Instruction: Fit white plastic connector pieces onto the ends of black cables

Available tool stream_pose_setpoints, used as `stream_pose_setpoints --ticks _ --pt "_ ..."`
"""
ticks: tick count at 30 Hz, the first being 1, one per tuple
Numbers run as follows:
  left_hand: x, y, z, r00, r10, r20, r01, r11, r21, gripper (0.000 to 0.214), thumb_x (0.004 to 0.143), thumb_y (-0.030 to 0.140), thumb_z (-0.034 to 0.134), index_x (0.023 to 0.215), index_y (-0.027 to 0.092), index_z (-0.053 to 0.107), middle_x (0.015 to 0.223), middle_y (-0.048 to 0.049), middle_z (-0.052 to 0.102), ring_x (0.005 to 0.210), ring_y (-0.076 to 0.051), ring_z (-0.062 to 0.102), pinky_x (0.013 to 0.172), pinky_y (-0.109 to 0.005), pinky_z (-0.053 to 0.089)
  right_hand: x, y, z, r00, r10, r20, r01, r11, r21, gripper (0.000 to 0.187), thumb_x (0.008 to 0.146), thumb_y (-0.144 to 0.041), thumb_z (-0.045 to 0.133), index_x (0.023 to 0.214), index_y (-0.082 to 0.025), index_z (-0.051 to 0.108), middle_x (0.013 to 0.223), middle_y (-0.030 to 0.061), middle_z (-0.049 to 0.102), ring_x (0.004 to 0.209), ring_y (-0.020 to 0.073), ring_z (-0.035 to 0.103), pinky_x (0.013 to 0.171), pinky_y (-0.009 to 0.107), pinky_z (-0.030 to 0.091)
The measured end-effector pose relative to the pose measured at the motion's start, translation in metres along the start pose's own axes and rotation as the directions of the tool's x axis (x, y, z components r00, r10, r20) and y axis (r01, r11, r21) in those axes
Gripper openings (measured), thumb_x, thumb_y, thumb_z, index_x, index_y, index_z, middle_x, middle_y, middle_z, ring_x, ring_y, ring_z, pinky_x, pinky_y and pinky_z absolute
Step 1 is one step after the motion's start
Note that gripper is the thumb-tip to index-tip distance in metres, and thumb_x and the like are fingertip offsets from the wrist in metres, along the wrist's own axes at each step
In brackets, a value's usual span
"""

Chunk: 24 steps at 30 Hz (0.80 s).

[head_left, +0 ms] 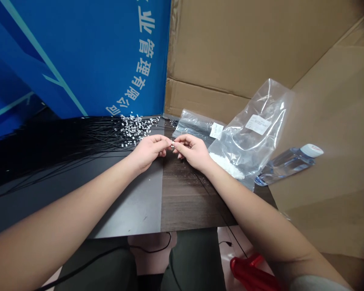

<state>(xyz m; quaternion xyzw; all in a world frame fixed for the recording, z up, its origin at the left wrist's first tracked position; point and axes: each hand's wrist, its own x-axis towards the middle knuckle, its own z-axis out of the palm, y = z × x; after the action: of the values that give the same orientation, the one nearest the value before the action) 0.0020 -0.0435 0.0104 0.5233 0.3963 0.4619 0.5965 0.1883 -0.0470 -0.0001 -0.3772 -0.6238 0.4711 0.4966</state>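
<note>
Head view looks down on a desk (130, 210) whose top is split into a grey left half and a dark wood-grain right half. Beyond the desk, a blue printed banner (79, 52) with white characters stands on the left, and a brown cardboard sheet (230, 44) rises on the right and runs down past the desk's right side. Across the far left of the desk lies a broad spread of thin black cables (57, 149), with a cluster of small white connectors (136, 127) heaped against the banner. Toward the desk's right side, a clear plastic bag (251, 133) with a white label holds white pieces bunched at its bottom, and a flatter labelled bag (197, 127) with dark contents lies behind it. A water bottle (286, 166) with a white cap lies on the cardboard beyond the desk's right edge. Both forearms reach in from the near edge, the left hand (150, 151) and right hand (192, 151) meeting above the desk's middle. Fingers (165, 141) of both hands are pinched closed on one tiny white connector (172, 144), too small to show detail, just between the fingertips.
</note>
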Motion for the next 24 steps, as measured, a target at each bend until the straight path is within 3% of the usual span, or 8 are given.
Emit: stream_pose_setpoints --ticks 13,24 --pt "-0.0008 0.0029 0.0011 0.999 0.041 0.008 -0.042 0.995 0.092 0.023 0.074 0.036 0.084 0.076 0.016 0.073 0.073 -0.0016 0.067 0.061 -0.011 0.053 0.062 -0.027 0.042 -0.0016 -0.0010 -0.0040 0.999 -0.031 0.014 0.032 0.997 -0.067 0.043 0.081 -0.059 0.084 0.090 -0.020 0.069 0.072 -0.0002 0.070 0.059 0.0123 0.065 0.052 0.026 0.055" --pt "0.0025 0.0004 0.0011 0.998 -0.039 -0.046 0.034 0.995 -0.093 0.020 0.073 0.028 0.087 0.076 0.015 0.072 0.075 -0.0021 0.067 0.060 -0.009 0.054 0.060 -0.024 0.043 0.0017 -0.0017 -0.0031 0.986 0.164 -0.037 -0.158 0.978 0.136 0.035 0.078 -0.046 0.088 0.091 -0.018 0.070 0.073 0.0020 0.076 0.053 0.0111 0.067 0.046 0.021 0.052"
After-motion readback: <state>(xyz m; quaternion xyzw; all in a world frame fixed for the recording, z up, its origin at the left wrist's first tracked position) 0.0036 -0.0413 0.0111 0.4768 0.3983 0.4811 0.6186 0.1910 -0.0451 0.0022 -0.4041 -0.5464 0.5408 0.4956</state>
